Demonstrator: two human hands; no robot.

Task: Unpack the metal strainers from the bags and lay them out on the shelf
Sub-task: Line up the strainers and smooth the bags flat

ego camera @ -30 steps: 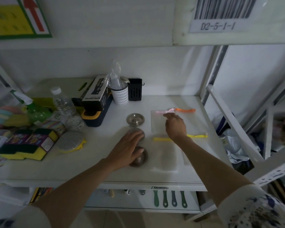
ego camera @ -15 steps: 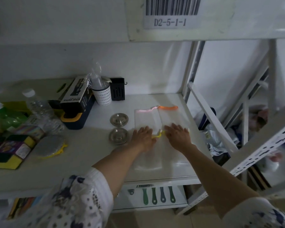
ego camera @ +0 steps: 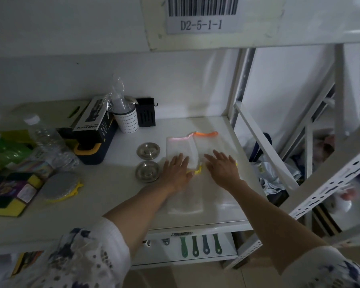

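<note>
Your left hand [ego camera: 178,170] and right hand [ego camera: 222,167] lie fingers spread, flat on the bags [ego camera: 187,196] (thin, slippery film) mid-shelf [ego camera: 112,204]; lift the stiff, light strainers [ego camera: 148,151] by their rims.

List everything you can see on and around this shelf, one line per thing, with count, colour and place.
metal strainers: 2, silver, shelf middle, one behind the other
plastic bags: several, clear with pink, orange and yellow strips, flat on the shelf's right part
spray bottle box: 1, black and white, back left
perforated cup: 1, white, back, holding a wrapped item
slotted holder: 1, black, right of the cup
water bottle: 1, clear, left
round scrubber: 1, grey on yellow, front left
sponge pack: 1, yellow and dark, far left
barcode label: 1, reads D2-5-1-1, shelf above
left hand: flat on the bags
right hand: flat on the bags
</note>
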